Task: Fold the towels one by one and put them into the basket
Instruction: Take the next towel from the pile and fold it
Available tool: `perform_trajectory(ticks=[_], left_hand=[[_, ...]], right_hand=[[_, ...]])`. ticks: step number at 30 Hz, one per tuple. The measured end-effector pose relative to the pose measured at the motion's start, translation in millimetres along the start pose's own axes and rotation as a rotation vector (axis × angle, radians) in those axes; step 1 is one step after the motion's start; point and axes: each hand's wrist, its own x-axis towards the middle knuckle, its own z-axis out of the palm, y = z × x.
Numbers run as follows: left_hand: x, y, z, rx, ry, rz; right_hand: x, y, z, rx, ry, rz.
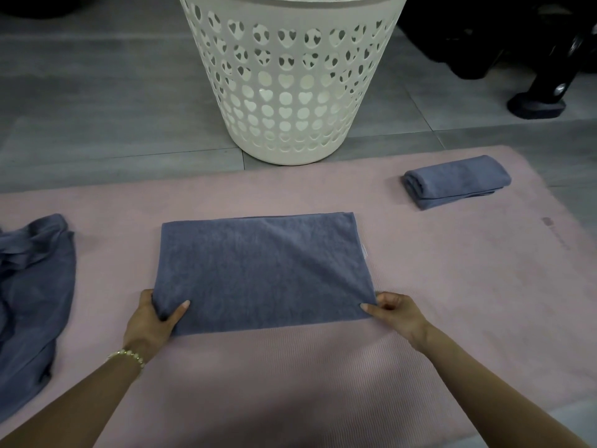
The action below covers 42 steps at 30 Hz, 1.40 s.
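The towel (pixel 261 273) is gray-blue and soft-looking, and it lies flat in the middle of a pink mat (pixel 290 383) on the floor (pixel 97 108). It makes a wide, neat shape with four straight sides. A few soft lines run across its top. A tiny white bit sticks out at its right edge. The left hand (pixel 151 321) holds the near left corner, with the thumb on top and the fingers tucked under the cloth. A bead bracelet (pixel 127 355) sits on that wrist. The right hand (pixel 397 313) pinches the near right corner between its thumb and curled fingers. The two hands are far apart, one at each end of the near edge. A white basket (pixel 290 92) with heart-shaped holes stands on the floor just past the far side of the mat. A small folded towel (pixel 455 181) of the same color lies on the mat to the right, well away from the big one. A crumpled towel (pixel 32 302) lies in a loose heap at the left edge of the mat.
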Motion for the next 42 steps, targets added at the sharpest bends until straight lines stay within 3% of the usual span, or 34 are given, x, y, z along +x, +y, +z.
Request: perform_trajectory(ticks=[10,13,16,20,22,24,26,28,31,34,36,38,40,42], left_hand=[[-6,-3,3,0.063,0.088,0.028],[2,-9,-5,0.129,0.121,0.005],[18,-11,-22,0.262,-0.051,0.046],[24,-6,-26,0.298,-0.218,-0.044],[21,2,-24,0.148,-0.269,-0.122],[16,17,-33,-0.218,-0.413,-0.257],[11,33,-44,-0.503,-0.561,-0.269],[5,54,-51,-0.568,-0.624,-0.116],[-9,95,-36,-0.551,-0.586,0.133],[-36,133,5,-0.466,-0.62,0.381],[-54,146,34,-0.431,-0.741,0.437],[-67,150,50,-0.419,-0.762,0.382],[-62,140,60,-0.324,-0.532,0.439],[-47,118,65,-0.079,-0.324,0.56]], right_hand=[[0,7,4,-0.174,0.248,-0.041],[-2,-7,21,-0.2,0.355,-0.223],[-4,-29,63,-0.204,0.255,-0.434],[-1,-47,130,-0.181,0.061,-0.455],[1,-53,157,-0.137,0.025,-0.419],[-2,-61,179,-0.044,-0.059,-0.33],[-8,-72,192,0.097,-0.18,-0.19],[-10,-82,191,0.23,-0.274,-0.063],[0,-92,171,0.454,-0.412,0.063],[10,-93,141,0.692,-0.45,0.163],[13,-90,118,0.808,-0.479,0.167],[16,-80,98,0.806,-0.483,0.15],[20,-70,88,0.687,-0.428,0.164],[25,-65,93,0.545,-0.308,0.159]])
